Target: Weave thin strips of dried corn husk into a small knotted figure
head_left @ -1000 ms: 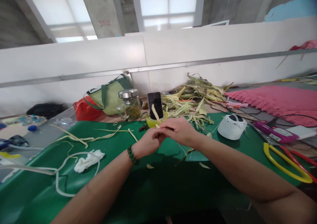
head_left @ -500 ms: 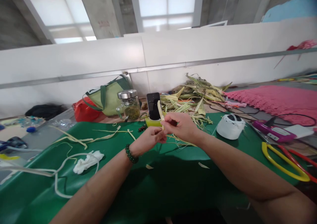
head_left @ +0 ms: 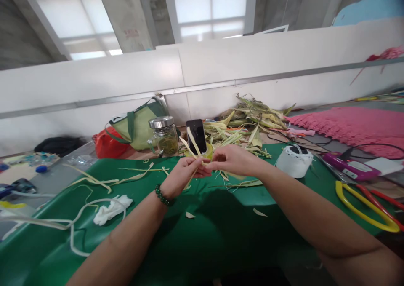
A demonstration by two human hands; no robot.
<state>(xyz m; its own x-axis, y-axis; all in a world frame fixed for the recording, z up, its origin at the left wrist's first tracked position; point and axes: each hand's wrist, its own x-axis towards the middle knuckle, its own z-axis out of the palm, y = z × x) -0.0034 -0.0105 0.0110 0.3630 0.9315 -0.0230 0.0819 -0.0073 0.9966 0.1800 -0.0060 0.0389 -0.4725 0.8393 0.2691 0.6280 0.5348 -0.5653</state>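
Observation:
My left hand (head_left: 184,171), with a green bead bracelet on the wrist, pinches pale corn husk strips (head_left: 193,141) between thumb and fingers. Two strip ends stick up from the grip and spread apart in front of a phone (head_left: 196,136). Close against it, my right hand (head_left: 232,159) has its fingertips closed on the husk at the left fingertips; the exact contact is partly hidden. Beneath both hands lies a green mat (head_left: 208,223) with loose husk strips (head_left: 91,177) to the left and small husk scraps (head_left: 190,215) nearer me.
A pile of corn husks (head_left: 252,113) lies at the back. Behind the hands stand a lidded glass jar (head_left: 167,140) and a green bag (head_left: 143,128). On the right are a white roll (head_left: 293,161), a purple device (head_left: 353,168) and yellow and red handles (head_left: 362,208). White tissue (head_left: 112,210) lies left.
The upright husk strip has tilted left, and a second end now shows beside it. My right hand has moved slightly down and right, while my left hand has turned a little.

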